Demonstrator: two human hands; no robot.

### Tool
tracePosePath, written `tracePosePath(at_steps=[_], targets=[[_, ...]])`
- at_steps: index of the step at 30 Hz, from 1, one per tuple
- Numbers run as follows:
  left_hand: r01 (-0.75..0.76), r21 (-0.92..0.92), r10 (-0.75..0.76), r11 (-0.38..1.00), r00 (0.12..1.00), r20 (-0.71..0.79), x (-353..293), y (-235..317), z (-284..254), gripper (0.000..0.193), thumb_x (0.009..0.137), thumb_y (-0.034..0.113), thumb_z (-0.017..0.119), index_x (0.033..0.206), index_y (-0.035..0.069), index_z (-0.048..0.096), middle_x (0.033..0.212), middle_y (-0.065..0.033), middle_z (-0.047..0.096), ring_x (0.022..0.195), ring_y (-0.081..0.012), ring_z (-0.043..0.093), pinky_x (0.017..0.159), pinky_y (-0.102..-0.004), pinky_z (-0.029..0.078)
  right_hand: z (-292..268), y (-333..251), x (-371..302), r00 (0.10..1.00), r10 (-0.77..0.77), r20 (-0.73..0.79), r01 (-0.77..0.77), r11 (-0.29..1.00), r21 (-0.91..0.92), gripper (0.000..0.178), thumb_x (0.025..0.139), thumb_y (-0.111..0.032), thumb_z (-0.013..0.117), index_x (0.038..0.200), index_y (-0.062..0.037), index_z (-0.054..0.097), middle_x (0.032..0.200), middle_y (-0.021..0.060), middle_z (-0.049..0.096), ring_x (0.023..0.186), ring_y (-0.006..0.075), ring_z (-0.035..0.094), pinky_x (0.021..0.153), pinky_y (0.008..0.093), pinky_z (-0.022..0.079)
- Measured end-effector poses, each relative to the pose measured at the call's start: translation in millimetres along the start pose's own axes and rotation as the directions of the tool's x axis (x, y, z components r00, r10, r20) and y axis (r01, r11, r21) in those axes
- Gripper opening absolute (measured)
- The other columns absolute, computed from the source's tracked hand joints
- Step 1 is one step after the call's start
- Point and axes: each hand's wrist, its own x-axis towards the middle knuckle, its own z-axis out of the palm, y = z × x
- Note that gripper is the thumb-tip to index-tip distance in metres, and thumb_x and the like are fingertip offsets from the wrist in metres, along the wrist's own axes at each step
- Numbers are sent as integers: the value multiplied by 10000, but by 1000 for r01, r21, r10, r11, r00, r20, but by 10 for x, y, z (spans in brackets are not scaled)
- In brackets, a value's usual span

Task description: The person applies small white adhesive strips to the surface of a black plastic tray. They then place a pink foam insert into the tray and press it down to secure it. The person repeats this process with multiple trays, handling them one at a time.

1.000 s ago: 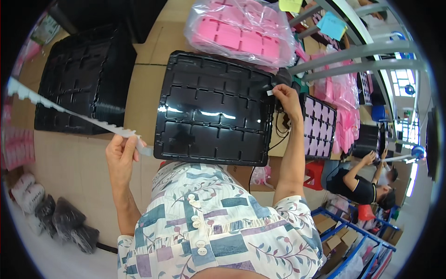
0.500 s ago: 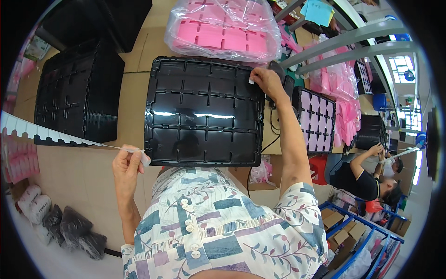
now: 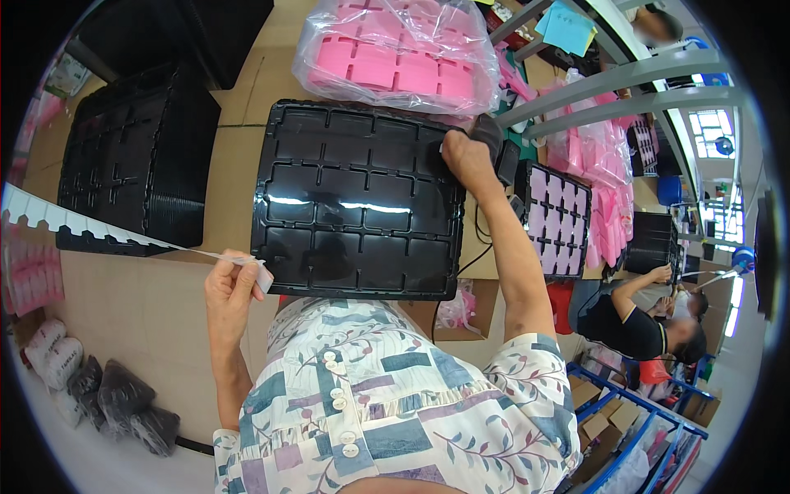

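A black plastic tray point(image 3: 354, 177) with rows of shallow compartments lies in front of me. At its near left corner my left hand point(image 3: 230, 288) pinches the end of a long white label strip point(image 3: 99, 226). That strip runs off to the left edge, its lower side notched. My right hand point(image 3: 467, 160) has its fingers curled down against the tray's far right corner. Only a sliver of the small white label there shows beside the fingertips; my hand hides the rest.
To the left stands a tall stack of black trays point(image 3: 107, 165). Pink foam pieces in a clear bag point(image 3: 395, 62) lie beyond my tray. On the right sit a tray of pale pink pieces point(image 3: 559, 210) and a metal frame point(image 3: 617, 103). A co-worker point(image 3: 629, 321) works farther right.
My right hand has turned over and pressed down at the tray's corner, covering the small white label that showed in its fingers. My left hand has shifted slightly right with the strip.
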Motion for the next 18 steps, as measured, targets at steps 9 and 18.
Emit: tracePosePath(at_steps=[9, 18], targets=[[-4, -17, 4, 1000, 1000, -11, 16, 44, 78, 78, 965, 110, 603, 956, 33, 611, 748, -50, 639, 580, -53, 526, 516, -187, 391, 32, 27, -1, 995, -31, -90, 29, 999, -18, 162, 859, -147, 619, 822, -57, 489, 651, 115, 593, 574, 283, 637, 486, 392, 490], [-51, 44, 53, 998, 998, -39, 5, 28, 102, 97, 982, 141, 576, 953, 55, 610, 739, -51, 663, 552, -43, 524, 496, -180, 366, -90, 77, -66, 1000, 15, 16, -18, 982, 189, 176, 888, -162, 601, 837, -26, 503, 703, 167, 635, 633, 373, 640, 554, 472, 507]])
